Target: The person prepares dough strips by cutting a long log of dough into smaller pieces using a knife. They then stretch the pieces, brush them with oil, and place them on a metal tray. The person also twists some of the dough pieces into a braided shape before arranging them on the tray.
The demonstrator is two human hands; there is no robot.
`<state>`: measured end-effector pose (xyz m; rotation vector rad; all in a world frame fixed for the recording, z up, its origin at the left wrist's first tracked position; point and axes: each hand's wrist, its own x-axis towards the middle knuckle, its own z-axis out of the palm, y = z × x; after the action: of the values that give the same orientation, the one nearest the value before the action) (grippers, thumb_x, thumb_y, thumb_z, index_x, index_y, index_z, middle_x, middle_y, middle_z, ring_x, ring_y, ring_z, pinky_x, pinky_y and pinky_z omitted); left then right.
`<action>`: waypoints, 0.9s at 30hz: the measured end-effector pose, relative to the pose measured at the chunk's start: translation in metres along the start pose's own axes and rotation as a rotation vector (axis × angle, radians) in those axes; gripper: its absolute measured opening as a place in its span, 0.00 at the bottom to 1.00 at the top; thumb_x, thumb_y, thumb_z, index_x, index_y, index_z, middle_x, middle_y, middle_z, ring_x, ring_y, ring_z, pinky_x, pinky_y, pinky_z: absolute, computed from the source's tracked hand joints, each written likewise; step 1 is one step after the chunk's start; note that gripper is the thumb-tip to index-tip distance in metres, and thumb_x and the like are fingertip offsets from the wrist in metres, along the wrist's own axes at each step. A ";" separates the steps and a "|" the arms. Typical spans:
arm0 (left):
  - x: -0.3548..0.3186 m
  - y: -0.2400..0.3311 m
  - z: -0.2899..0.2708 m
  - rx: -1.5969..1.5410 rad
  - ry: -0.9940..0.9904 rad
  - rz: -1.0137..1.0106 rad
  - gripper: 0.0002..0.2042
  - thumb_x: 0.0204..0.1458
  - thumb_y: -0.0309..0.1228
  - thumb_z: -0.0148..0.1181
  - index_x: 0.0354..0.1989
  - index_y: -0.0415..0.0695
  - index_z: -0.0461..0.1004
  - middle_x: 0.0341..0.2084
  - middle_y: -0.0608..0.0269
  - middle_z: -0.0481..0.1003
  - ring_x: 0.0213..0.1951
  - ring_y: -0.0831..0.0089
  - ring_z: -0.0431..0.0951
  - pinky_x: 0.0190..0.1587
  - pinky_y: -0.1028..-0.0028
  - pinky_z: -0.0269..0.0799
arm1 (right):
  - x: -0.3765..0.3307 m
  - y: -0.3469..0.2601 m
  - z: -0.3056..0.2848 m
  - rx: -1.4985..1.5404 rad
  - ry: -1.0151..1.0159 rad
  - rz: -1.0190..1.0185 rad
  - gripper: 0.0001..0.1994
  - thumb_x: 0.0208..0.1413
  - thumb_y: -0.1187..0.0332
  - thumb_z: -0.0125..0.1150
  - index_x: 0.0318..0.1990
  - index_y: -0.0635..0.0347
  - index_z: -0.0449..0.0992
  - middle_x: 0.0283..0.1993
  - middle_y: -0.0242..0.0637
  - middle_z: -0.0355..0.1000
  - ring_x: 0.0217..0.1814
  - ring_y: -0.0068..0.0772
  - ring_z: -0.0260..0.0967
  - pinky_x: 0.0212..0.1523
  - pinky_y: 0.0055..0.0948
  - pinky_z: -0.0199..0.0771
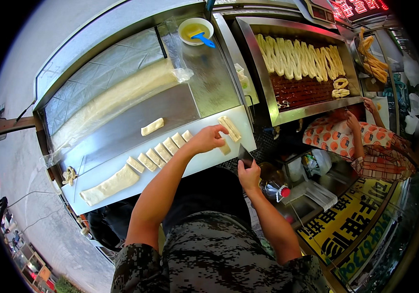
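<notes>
In my right hand (249,175) I hold a knife (244,155) with a short, broad dark blade, its tip at the edge of the white cutting board (182,165). My left hand (210,139) is over the board with thumb and fingers apart, the fingertips at a stacked dough strip (230,128). A single dough piece (224,148) lies below that strip, close to the blade. To the left, a row of cut dough pieces (155,155) runs along the board. A long uncut dough slab (110,185) lies at its left end.
Beyond the board, a long dough roll (116,101) lies under plastic wrap, near a bowl (196,30) of yellowish liquid with a blue brush (203,39). At right, a fryer (282,115) holds dough sticks; a person in a patterned apron (334,139) works beside it. An oil bottle (274,188) stands nearby.
</notes>
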<state>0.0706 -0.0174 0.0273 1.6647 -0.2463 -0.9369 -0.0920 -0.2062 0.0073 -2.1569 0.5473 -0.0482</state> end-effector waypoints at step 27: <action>0.014 -0.033 -0.009 0.295 0.513 -0.100 0.07 0.45 0.33 0.64 0.29 0.44 0.81 0.27 0.55 0.80 0.32 0.57 0.81 0.36 0.61 0.75 | 0.040 -0.065 0.042 -0.472 -0.309 -0.092 0.04 0.50 0.71 0.57 0.31 0.61 0.72 0.26 0.50 0.75 0.31 0.57 0.75 0.34 0.49 0.75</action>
<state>0.0760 -0.0092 -0.0079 2.1437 0.0520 -0.5322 -0.0222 -0.1568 0.0254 -2.5796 0.2969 0.3941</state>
